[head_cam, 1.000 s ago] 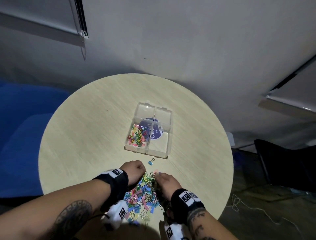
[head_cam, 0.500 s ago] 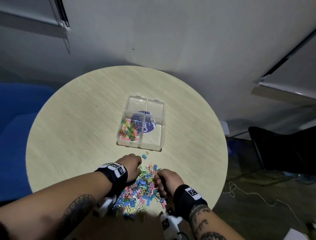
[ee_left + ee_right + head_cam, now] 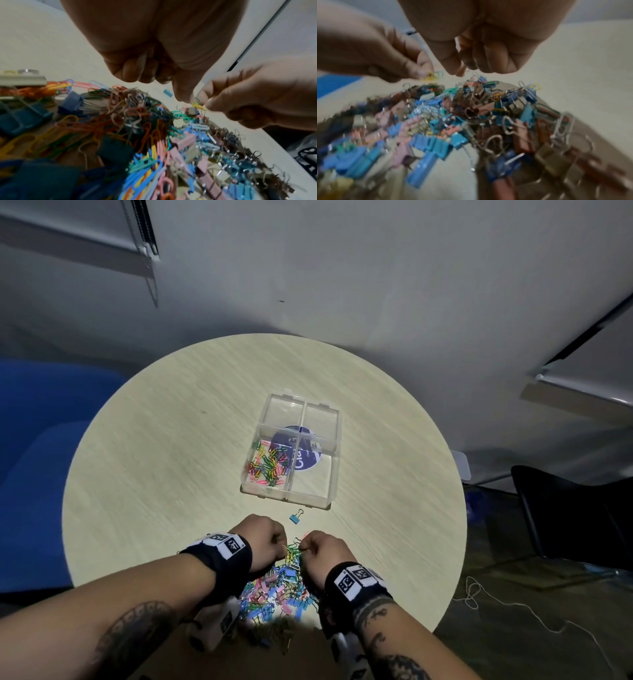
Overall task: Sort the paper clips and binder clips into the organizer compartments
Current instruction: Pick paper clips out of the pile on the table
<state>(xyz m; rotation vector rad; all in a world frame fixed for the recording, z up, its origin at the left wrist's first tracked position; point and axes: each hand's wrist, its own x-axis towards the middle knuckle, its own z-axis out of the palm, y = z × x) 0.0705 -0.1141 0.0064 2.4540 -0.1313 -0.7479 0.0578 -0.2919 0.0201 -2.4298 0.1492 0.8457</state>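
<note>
Clear plastic organizer [image 3: 331, 419] sits near the middle of the round surface [image 3: 154, 474], its near-left compartment holding coloured paper clips [image 3: 268, 463]. At the near edge lies a mixed pile of clips [image 3: 277, 587], with one blue binder clip [image 3: 296, 517] between pile and organizer. Above the pile, the left hand [image 3: 262, 537] and right hand [image 3: 325, 549] meet, their fingers [image 3: 182, 93] pinching a tangle of yellow and green paper clips [image 3: 197, 103].

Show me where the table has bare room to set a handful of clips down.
Bare table lies left of the organizer, and a narrower patch to its right. Crowded: the clip pile between both hands, and the gap before the organizer, where a blue binder clip lies.
</note>
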